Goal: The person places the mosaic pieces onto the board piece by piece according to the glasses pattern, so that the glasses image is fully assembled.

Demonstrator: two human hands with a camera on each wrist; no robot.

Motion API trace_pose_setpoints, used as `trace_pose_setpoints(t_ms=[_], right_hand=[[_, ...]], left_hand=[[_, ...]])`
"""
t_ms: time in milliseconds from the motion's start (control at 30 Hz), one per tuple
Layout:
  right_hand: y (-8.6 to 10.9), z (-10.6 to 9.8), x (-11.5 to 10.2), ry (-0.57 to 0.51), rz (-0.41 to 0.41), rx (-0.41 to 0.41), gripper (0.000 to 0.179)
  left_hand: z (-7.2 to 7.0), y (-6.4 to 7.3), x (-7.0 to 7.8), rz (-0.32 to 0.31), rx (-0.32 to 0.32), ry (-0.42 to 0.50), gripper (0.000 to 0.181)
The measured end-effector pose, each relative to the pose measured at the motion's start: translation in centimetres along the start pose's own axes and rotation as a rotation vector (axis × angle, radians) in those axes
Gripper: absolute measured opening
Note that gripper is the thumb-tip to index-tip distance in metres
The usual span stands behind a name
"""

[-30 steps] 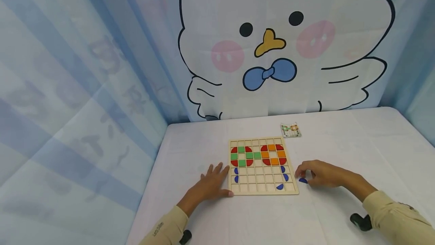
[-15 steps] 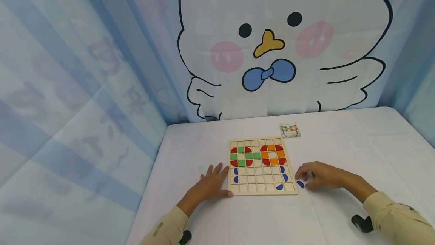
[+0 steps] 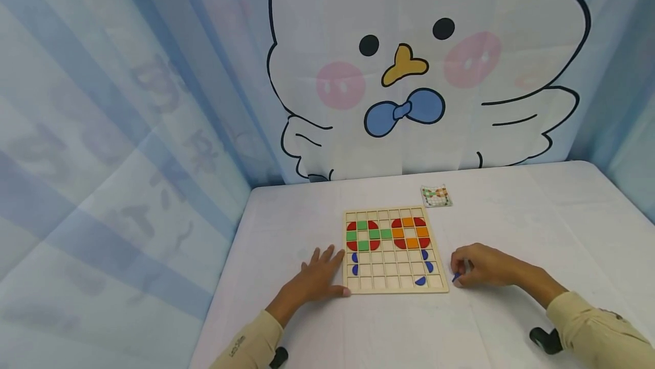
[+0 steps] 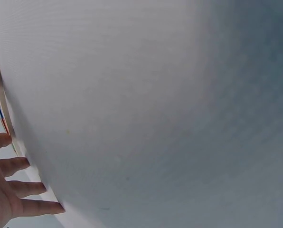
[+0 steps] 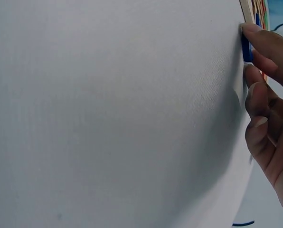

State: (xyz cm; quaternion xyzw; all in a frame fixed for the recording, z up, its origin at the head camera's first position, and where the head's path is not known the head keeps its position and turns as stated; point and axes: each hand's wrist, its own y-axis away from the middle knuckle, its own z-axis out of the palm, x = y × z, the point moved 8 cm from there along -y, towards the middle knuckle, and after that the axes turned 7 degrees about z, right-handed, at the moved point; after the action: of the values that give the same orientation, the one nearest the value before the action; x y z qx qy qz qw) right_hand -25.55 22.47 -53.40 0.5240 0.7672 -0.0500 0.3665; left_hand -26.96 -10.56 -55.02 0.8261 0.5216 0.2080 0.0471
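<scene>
On the table lies a square wooden grid board with red, green and orange pieces set in its far rows. Nearer cells hold blue half-round pieces: a pair at the left and three at the right, the nearest one tilted. My left hand is spread with straight fingers along the board's left edge, thumb at the near corner. Just right of the board, my right hand pinches another blue half-round piece between thumb and forefinger, close over the cloth. The fingers hide part of that piece in the head view.
A small pattern card lies behind the board's far right corner. White cloth covers the table. A curtain hangs at the left, and a cartoon-printed backdrop rises behind the far edge.
The blue half-round piece beside the board was flat on the cloth, turned and slid slightly; now my right thumb and forefinger pinch it on edge. My left hand has stayed put.
</scene>
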Motion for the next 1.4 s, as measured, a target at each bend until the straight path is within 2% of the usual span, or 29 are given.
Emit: trace_pose_setpoints(t_ms=[533,733,867,1033,1400], right_hand=[[0.4,-0.4,0.5,0.056,-0.021,0.032,0.01],[0.6,-0.6,0.4,0.092,-0.022,0.087,0.011],[0.6,-0.8,0.6,0.106,0.013,0.141,0.014],[0.5,-0.9,0.9,0.101,0.04,0.175,0.015],[0.0,-0.9,0.9,0.012,-0.006,0.189,0.02]], left_hand=[[0.0,-0.1,0.0,0.006,0.002,-0.006,0.098],[0.0,-0.1,0.0,0.009,0.001,-0.015,0.098],[-0.1,-0.1,0.0,0.007,-0.004,-0.014,0.098],[-0.2,0.0,0.1,0.007,-0.002,-0.01,0.098],[-0.1,0.0,0.0,0.005,-0.001,0.002,0.098]])
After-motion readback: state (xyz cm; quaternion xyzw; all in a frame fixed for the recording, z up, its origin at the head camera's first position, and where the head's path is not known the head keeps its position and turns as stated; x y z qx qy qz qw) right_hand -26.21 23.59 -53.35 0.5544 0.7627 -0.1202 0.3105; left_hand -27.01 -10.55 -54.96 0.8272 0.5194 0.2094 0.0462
